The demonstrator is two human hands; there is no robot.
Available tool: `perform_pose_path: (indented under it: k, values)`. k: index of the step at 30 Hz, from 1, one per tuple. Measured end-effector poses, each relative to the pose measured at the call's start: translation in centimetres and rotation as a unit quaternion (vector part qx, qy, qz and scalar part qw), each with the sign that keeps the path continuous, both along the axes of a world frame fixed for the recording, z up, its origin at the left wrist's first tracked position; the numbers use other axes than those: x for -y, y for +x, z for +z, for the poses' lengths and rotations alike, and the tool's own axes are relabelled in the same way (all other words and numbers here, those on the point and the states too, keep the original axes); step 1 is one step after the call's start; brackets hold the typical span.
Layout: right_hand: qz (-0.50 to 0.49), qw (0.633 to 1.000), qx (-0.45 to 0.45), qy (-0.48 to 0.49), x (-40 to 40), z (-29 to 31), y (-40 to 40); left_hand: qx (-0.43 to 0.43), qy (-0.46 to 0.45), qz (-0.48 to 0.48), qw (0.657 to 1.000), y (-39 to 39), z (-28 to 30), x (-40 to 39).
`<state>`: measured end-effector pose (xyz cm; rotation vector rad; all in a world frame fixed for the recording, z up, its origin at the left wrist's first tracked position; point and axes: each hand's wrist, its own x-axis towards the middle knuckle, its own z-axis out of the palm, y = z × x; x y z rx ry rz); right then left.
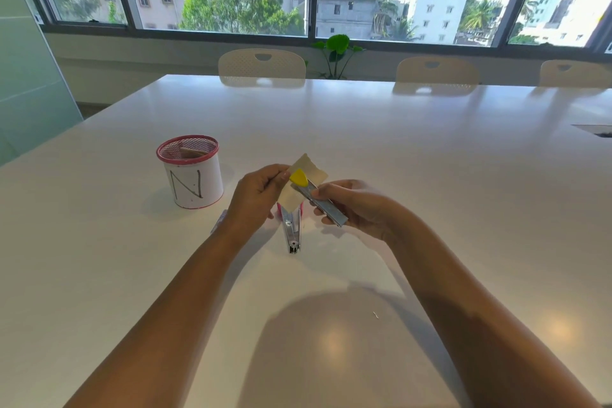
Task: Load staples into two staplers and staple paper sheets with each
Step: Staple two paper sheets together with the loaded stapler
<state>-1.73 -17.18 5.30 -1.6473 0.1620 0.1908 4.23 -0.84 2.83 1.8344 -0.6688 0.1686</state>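
Yellow stapler (316, 195) is up off the surface (430, 159), right hand (354, 205) closed around its metal body, yellow nose pointing to 11 o'clock. Paper (303, 182) sits at the nose, pinched by the left hand (256, 195) from the 9 o'clock side. Looks like the stapling step with this one.

Risks, as I read it:
- Paper is small and held by one edge in mid-air; it could skew or slip out of the mouth when squeezed, so the staple lands off-edge or misses.
- Left fingertips are right beside the nose; pinch hazard.
- No backing from the surface, so a weak squeeze could half-drive the staple or jam it.

Second stapler (291, 228) lies on the surface just below the hands, at 6 o'clock, silver arm up, pink part mostly hidden by the paper.

Can't tell: whether paper is actually inside the mouth, whether either stapler is loaded, sheet count. Something pale under the left wrist, unclear. Cup (192, 172) marked N at 9 o'clock holds something tan, unclear.
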Motion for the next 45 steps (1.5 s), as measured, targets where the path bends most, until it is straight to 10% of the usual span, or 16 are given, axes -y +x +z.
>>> perform_pose_path:
  k: [15, 45]
  values:
    - [-0.017, 0.996, 0.062, -0.065, 0.1, -0.8, 0.5, -0.203, -0.081, -0.073, 0.973, -0.7, 0.5, 0.4]
    - [-0.18, 0.973, 0.135, -0.06, 0.4, 0.1, 0.4, -0.336, -0.265, -0.031, 0.903, -0.3, 0.2, 0.5]
